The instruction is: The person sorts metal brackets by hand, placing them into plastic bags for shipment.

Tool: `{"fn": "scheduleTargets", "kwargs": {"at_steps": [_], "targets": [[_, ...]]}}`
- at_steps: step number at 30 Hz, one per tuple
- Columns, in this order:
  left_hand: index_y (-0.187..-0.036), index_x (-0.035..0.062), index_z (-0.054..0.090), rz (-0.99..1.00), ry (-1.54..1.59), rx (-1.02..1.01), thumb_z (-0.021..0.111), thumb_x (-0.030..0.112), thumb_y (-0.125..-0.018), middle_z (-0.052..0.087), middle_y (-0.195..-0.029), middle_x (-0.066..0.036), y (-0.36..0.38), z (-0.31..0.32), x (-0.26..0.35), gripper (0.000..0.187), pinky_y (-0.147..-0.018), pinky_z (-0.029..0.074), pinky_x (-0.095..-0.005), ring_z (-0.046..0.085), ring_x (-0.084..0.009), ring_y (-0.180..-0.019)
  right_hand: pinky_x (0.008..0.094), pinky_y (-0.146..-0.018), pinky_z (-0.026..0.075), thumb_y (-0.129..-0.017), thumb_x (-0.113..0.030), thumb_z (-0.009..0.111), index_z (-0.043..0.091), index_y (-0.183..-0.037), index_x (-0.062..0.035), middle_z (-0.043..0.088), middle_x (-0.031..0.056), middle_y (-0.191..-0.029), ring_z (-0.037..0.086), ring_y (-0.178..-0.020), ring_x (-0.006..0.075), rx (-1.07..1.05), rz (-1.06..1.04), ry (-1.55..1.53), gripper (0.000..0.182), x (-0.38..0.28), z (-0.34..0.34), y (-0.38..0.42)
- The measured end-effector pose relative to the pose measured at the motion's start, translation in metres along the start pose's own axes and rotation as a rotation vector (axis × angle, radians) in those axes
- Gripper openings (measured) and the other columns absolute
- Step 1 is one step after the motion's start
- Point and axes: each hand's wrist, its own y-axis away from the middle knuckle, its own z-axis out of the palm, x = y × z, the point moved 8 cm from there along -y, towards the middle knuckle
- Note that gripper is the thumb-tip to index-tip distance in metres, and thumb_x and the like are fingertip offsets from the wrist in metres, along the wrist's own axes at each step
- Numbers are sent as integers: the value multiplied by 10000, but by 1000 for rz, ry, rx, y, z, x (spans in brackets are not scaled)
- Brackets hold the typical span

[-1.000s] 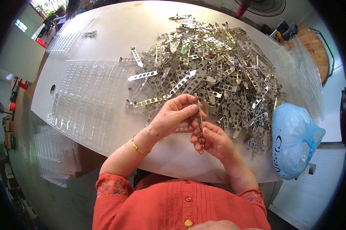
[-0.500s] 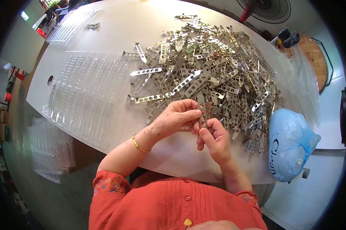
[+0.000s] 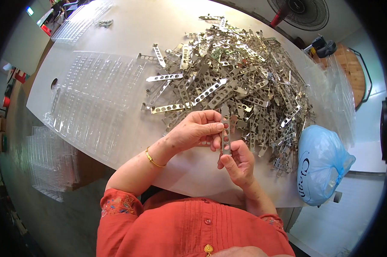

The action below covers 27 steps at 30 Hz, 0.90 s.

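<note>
A flat metal bracket with a row of round holes [image 3: 226, 136] stands nearly upright in the view between my hands. My left hand [image 3: 201, 129] pinches its left side with thumb and fingers. The lower end rests between the thumb and bent fingers of my right hand [image 3: 239, 163]. Just beyond my hands spreads a large heap of similar metal brackets [image 3: 253, 81], many overlapping at odd angles.
Clear plastic trays [image 3: 95, 103] lie on the white table [image 3: 129, 25] at left, with another stack [image 3: 52, 162] below its edge. A blue plastic bag [image 3: 319, 165] sits at right, near clear plastic sheets [image 3: 337, 98]. A fan [image 3: 298, 13] stands behind.
My right hand has shifted slightly down along the bracket, and more of the bracket shows between my hands. The whole view has moved a little.
</note>
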Motion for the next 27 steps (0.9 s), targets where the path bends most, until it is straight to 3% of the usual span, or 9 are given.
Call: {"fn": "scheduleTargets", "kwargs": {"at_steps": [21,23,27], "targets": [[-1095,7,589,1,24,-63,564,142,-1038,694,-919,-95,-3,-4,-7,148,-556,523,-251,699,-145,-683,233,-610,489,-944,-102,722,530,-989,-24,613,21,-879,555,-718,52,-8,-34,8,212,-3,3,2],[-1063,42,580,-12,5,-72,581,179,-1038,688,-890,-51,-1,-1,-5,139,-618,536,-240,695,-113,-701,233,-611,490,-944,-99,721,530,-988,-24,614,21,-883,556,-719,52,-11,-33,9,210,-3,3,2],[-1063,39,582,-18,9,-67,577,180,-1040,688,-882,-49,-2,-2,-6,143,-614,534,-238,693,-113,-697,235,-634,500,-939,-82,722,526,-999,-26,614,21,-886,564,-731,54,-25,-13,-14,213,-3,4,2]]}}
